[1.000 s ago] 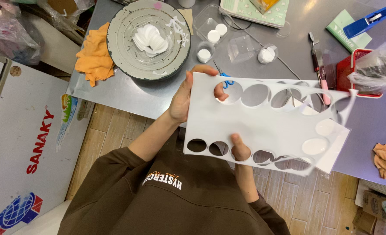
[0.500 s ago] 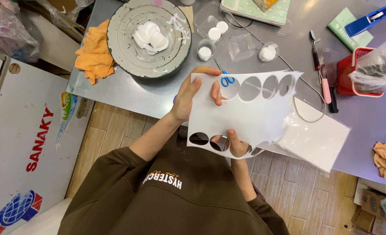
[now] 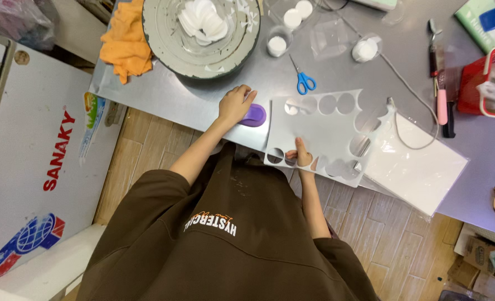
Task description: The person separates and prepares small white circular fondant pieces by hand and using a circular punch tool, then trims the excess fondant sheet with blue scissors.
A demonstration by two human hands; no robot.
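Note:
A white sheet (image 3: 328,134) with several round holes cut out of it lies flat on the grey metal table (image 3: 175,97), overhanging its near edge. My right hand (image 3: 301,155) pinches the sheet's near edge, thumb on top. A purple hand punch (image 3: 257,115) sits at the sheet's left edge, and my left hand (image 3: 235,104) rests on top of it, fingers curled over it. Blue scissors (image 3: 304,81) lie just beyond the sheet.
A grey round basin (image 3: 169,33) holding white discs (image 3: 203,17) stands at the back, beside an orange cloth (image 3: 126,42). Small cups of discs (image 3: 278,43), a red basket (image 3: 484,83), tools (image 3: 440,103) and a stack of white sheets (image 3: 426,167) lie to the right. A white chest freezer (image 3: 30,156) stands left.
The holed sheet was held up in both hands and now lies on the table. My left hand let go of it and moved onto the purple punch.

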